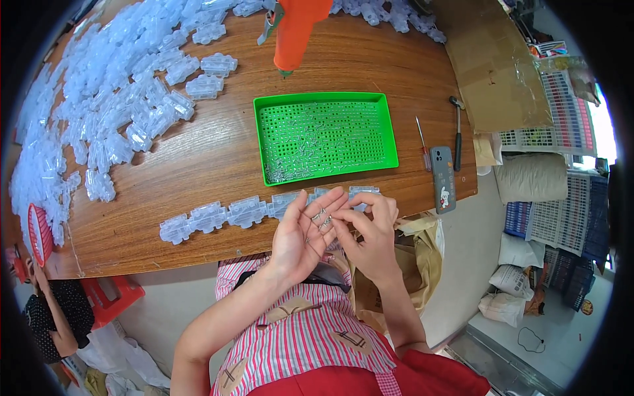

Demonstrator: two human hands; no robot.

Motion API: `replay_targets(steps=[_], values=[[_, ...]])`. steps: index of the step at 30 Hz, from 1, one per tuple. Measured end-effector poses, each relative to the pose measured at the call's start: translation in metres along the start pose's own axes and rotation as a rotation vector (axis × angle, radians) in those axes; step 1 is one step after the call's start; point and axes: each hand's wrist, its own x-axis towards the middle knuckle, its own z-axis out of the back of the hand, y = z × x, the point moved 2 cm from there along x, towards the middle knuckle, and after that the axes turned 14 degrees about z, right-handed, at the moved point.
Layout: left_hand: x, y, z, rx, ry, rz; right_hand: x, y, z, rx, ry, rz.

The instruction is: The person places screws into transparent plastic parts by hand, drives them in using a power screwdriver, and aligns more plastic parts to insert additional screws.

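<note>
Small bent metal clips [321,218] lie in the cupped, open palm of the left hand [304,237], just above the table's near edge; the right hand [370,234] pinches one between thumb and fingertips. A tilt of the palm could spill the clips into the lap. Beyond lie a row of clear plastic housings [228,216], a green perforated plastic tray [325,135], and the brown wooden table [198,155] in a cluttered storeroom

A hammer [457,132], screwdriver [422,142] and phone [442,178] lie at the desk's [211,152] right edge. An orange tool [297,30] hangs above. Cardboard [492,63] covers the far corner.
</note>
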Motion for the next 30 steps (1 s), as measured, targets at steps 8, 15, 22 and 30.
replay_targets(steps=[8,15,22,30], values=[[0.001,-0.001,0.001,0.026,0.021,-0.008,0.012,0.000,-0.004,0.128,0.043,-0.037],[0.003,0.000,0.009,0.251,-0.126,-0.021,0.012,-0.003,0.006,-0.036,0.059,-0.021],[0.002,0.001,0.013,0.419,-0.220,0.005,0.011,0.005,0.011,-0.155,0.119,0.078],[-0.001,0.000,0.021,0.185,-0.098,0.143,0.002,0.005,0.006,0.034,-0.015,-0.028]])
